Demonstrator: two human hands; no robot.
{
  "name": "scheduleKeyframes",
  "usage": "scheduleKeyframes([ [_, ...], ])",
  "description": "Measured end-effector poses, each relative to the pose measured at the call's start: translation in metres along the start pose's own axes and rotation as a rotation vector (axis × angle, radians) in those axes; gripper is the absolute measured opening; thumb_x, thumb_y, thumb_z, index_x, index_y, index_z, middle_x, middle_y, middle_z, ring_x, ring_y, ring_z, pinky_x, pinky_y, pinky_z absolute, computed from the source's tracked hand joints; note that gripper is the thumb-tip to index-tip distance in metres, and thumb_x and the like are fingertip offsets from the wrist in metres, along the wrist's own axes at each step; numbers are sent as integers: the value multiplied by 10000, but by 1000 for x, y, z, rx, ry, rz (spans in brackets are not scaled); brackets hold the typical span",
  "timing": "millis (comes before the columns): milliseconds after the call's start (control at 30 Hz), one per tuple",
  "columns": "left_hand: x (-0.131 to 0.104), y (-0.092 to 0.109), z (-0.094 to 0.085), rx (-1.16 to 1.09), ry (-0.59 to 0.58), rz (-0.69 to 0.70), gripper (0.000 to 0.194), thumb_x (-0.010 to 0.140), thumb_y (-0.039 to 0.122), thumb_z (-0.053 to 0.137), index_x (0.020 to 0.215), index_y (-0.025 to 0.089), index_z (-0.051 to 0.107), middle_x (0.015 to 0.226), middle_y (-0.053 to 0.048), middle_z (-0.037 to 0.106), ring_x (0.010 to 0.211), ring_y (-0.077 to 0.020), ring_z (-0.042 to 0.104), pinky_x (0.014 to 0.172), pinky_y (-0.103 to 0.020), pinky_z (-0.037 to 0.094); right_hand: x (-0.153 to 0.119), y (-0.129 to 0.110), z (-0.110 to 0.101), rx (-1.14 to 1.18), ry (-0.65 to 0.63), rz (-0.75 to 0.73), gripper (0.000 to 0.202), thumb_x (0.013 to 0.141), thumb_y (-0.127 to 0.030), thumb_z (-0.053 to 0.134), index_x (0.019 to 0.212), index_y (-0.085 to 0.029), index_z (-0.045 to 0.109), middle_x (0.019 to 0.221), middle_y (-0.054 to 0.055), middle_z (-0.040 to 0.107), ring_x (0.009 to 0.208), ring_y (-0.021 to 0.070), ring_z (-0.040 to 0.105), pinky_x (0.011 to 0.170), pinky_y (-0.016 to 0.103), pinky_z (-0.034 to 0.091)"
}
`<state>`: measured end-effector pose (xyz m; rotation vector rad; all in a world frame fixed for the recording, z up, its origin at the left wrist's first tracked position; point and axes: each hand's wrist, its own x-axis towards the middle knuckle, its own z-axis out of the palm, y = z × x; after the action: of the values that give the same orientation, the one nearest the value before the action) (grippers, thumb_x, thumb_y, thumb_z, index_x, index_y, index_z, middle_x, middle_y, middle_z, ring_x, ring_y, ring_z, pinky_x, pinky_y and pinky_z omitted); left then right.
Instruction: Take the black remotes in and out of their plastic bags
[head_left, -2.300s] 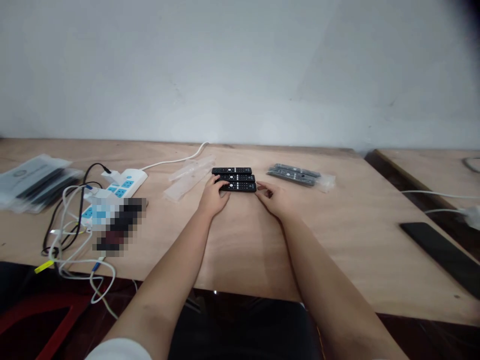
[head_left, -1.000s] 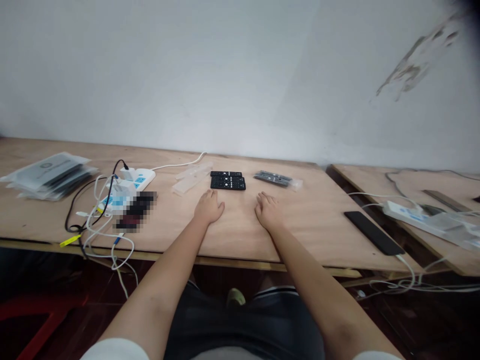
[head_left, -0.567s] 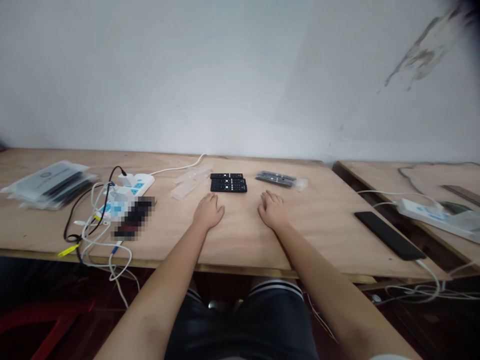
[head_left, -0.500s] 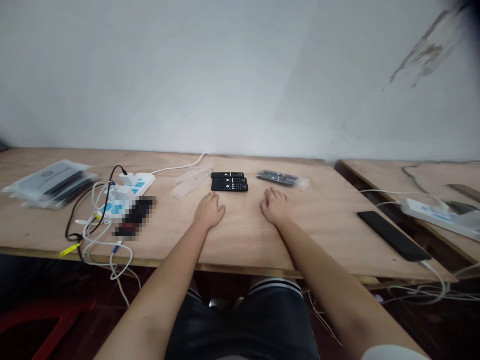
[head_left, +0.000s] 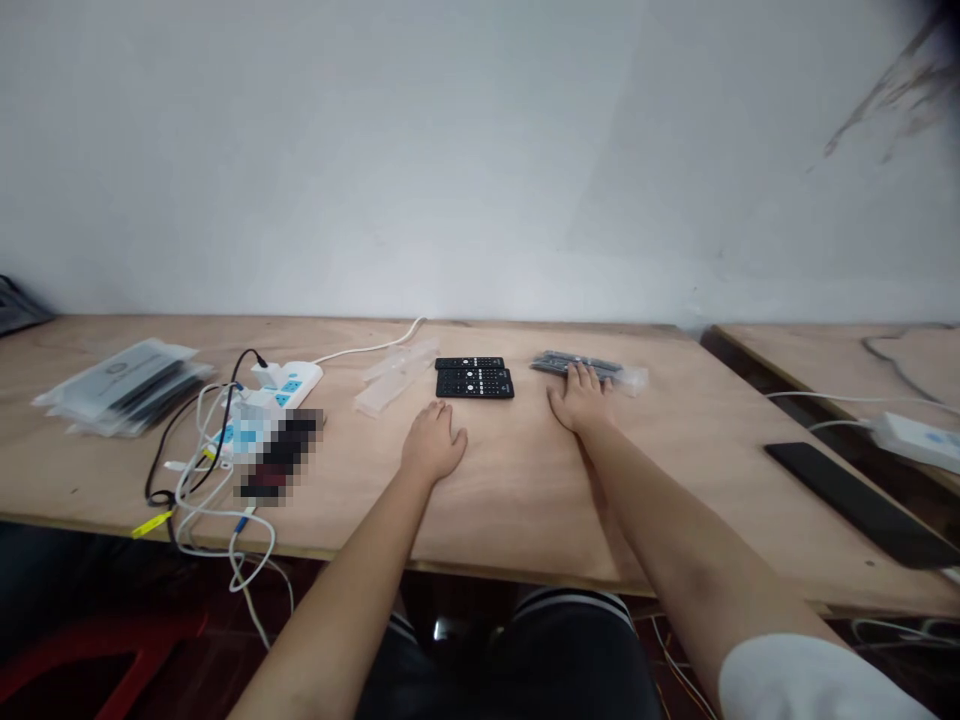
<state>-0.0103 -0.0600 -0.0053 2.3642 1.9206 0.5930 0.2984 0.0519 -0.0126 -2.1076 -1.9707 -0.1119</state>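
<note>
My left hand (head_left: pixel 433 440) lies flat on the wooden table, fingers stretched out and holding nothing, just short of the black remote controls (head_left: pixel 474 383). These lie side by side with their buttons facing up. Farther right, my right hand (head_left: pixel 583 397) reaches over the near edge of the remotes in clear plastic sleeves (head_left: pixel 577 361). Its fingers are spread and seem to touch the wrapping, but are not closed round it. Empty clear plastic sleeves (head_left: pixel 396 378) lie to the left of the bare remotes.
At left, a white power strip (head_left: pixel 300 378) sits among tangled cables, beside a stack of plastic-bagged items (head_left: pixel 124 385). A black phone (head_left: pixel 859 503) lies at right. Another power strip (head_left: pixel 919 440) is on the neighbouring table, across a gap. A wall stands behind the wooden table (head_left: pixel 510 500).
My right hand has moved forward and right, from bare table onto the near edge of the wrapped remotes. My left hand stays by the bare remotes. The view has shifted slightly.
</note>
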Motion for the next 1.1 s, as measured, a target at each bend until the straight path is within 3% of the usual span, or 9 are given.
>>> scheduleKeyframes([
  [267, 0, 2, -2, -7, 15, -7, 520, 987, 376, 501, 1381, 50, 595, 1503, -230, 560, 1444, -336, 482, 1233, -457, 351, 0, -1, -4, -38, 66, 23, 712, 994, -448, 323, 1562, -19, 354, 1575, 244, 453, 1439, 365, 393, 1222, 586, 201],
  [467, 0, 2, -2, -2, 12, -7, 523, 989, 375, 493, 1384, 46, 592, 1508, -223, 559, 1448, -329, 478, 1237, -441, 344, -3, -2, -12, -21, 50, 92, 723, 981, -489, 342, 1566, -65, 378, 1616, 230, 390, 1406, 409, 394, 1143, 573, 317],
  [567, 0, 1, -2, -3, 16, -7, 523, 986, 377, 492, 1378, 46, 595, 1503, -222, 562, 1443, -329, 480, 1230, -440, 352, -3, -1, -12, -1, 68, 124, 740, 973, -489, 354, 1564, -45, 377, 1615, 226, 392, 1405, 421, 379, 1135, 555, 325],
  [767, 1, 0, -2, -6, 31, 0, 494, 971, 370, 505, 1351, 73, 610, 1476, -213, 580, 1419, -324, 501, 1207, -436, 377, -9, -4, -14, -26, 133, 118, 637, 960, -394, 377, 1465, -31, 515, 1434, 246, 560, 1306, 426, 443, 1079, 584, 337],
  [933, 1, 0, -1, -16, 56, 8, 466, 966, 358, 515, 1327, 82, 617, 1457, -218, 590, 1404, -325, 510, 1198, -449, 386, -22, -6, -19, -50, 158, 78, 501, 954, -341, 406, 1308, -114, 678, 1344, 217, 612, 1272, 411, 447, 1045, 569, 326],
  [1100, 2, -1, 1, -22, 52, 13, 465, 961, 359, 516, 1321, 83, 616, 1440, -219, 596, 1395, -324, 517, 1197, -447, 384, -41, -8, -19, -2, 186, -15, 461, 951, -304, 437, 1315, -188, 693, 1346, 163, 624, 1248, 370, 447, 1039, 526, 298],
])
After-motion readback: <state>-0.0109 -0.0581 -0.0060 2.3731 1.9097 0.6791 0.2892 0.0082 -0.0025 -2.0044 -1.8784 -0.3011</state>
